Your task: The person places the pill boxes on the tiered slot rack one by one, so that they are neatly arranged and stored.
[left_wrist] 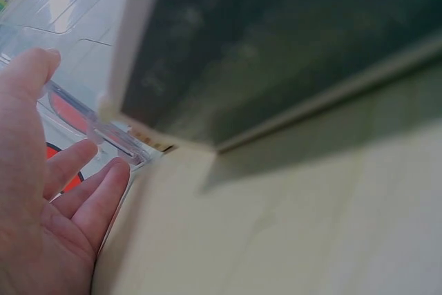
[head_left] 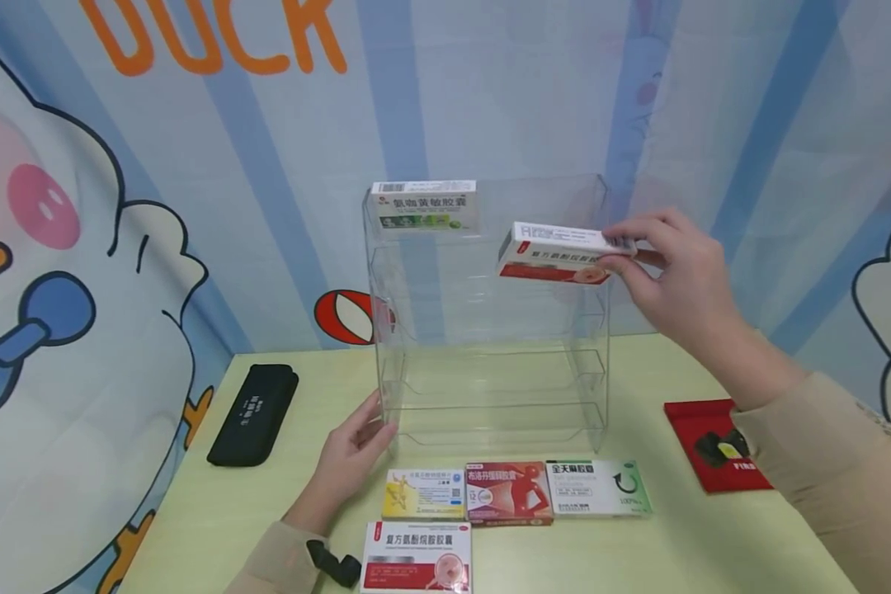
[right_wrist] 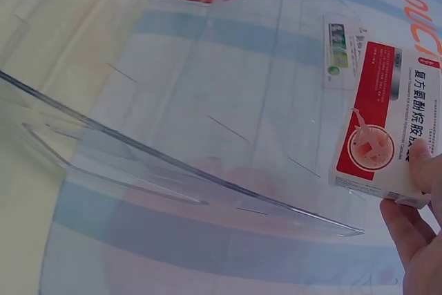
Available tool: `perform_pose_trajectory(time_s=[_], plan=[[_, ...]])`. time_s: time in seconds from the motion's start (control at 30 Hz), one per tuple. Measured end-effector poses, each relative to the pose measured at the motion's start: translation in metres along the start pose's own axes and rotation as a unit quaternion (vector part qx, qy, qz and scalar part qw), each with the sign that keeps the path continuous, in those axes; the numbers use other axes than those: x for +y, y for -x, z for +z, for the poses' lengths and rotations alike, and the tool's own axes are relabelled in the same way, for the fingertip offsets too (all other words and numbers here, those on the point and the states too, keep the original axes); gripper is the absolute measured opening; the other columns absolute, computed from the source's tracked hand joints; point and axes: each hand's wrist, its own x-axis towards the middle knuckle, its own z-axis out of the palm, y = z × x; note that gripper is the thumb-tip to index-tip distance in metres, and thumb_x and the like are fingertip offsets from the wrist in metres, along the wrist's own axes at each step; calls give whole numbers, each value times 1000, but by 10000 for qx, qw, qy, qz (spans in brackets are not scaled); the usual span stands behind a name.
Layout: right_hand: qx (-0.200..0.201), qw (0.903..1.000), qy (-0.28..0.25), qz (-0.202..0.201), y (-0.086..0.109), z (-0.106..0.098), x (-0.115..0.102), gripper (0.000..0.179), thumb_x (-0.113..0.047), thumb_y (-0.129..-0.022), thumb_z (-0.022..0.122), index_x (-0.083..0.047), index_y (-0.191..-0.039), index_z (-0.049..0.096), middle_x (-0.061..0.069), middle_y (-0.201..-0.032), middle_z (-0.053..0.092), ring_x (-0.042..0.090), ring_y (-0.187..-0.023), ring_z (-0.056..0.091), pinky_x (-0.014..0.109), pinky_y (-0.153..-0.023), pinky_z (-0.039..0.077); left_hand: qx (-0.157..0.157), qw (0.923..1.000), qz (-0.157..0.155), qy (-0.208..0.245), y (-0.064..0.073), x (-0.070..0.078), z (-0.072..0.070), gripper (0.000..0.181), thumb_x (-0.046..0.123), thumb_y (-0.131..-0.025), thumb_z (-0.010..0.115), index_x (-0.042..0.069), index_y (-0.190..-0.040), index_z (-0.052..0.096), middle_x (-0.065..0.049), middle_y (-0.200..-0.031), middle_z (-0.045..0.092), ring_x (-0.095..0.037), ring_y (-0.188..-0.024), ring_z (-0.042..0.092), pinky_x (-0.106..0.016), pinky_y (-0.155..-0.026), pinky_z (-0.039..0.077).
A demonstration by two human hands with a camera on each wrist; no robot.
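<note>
My right hand (head_left: 679,276) pinches a white and red medicine box (head_left: 553,254) by its right end, thumb in front. It holds the box up before the top tier of a clear acrylic display rack (head_left: 490,419), right of a white and green medicine box (head_left: 425,206) on that tier. In the right wrist view, the held box (right_wrist: 387,119) shows its printed front, thumb (right_wrist: 423,165) on its edge. My left hand (head_left: 349,454) rests at the rack's lower left side, fingers (left_wrist: 100,205) loosely extended along it in the left wrist view.
Before the rack lie a yellow and white box (head_left: 425,493), a red box (head_left: 508,493), a white and green box (head_left: 597,488) and another red and white box (head_left: 416,557). A black case (head_left: 254,415) lies left, a red packet (head_left: 701,445) right. A patterned curtain (head_left: 490,99) hangs behind.
</note>
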Motion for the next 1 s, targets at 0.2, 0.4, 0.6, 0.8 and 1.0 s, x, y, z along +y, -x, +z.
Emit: perform_pose_trajectory(time_s=[0.2,0.4,0.6,0.8,1.0], plan=[[87,9995,-22,299,-35,1,-5,28,-2,-99,80,1,-127,79,20,-127,67,33,-121,71,1,-101,51,-4,10000,-4,29,1,0,0,68,44,-108,72,45,-168,41,-4,-166,59,-31,-148,64,-49,-122,54],[314,9977,-132,581,-70,1,-10,29,-4,-104,75,0,-132,76,18,-131,63,23,-122,65,17,-107,60,9,10000,27,-6,-1,0,0,67,35,-109,71,45,-168,42,-2,-165,60,-30,-148,64,-48,-121,54],[409,9954,111,865,-91,4,-10,30,-9,-107,71,-2,-136,74,16,-135,62,20,-127,64,22,-111,60,-21,10000,-14,-6,-1,0,-2,67,32,-109,71,45,-168,42,-3,-166,58,-32,-149,63,-50,-122,54],[228,9928,183,1166,-99,11,-5,31,-9,-109,67,-4,-139,73,14,-142,59,22,-135,61,29,-116,58,-22,10000,48,-17,-2,-2,-2,67,34,-109,71,42,-169,42,-5,-167,58,-33,-149,63,-51,-121,54],[-36,9874,286,1556,-101,17,1,34,-11,-110,66,-7,-143,71,11,-148,57,21,-139,59,35,-118,59,-15,10000,77,-32,-2,-2,-2,67,36,-109,71,42,-169,43,-6,-166,59,-33,-148,63,-52,-122,54]])
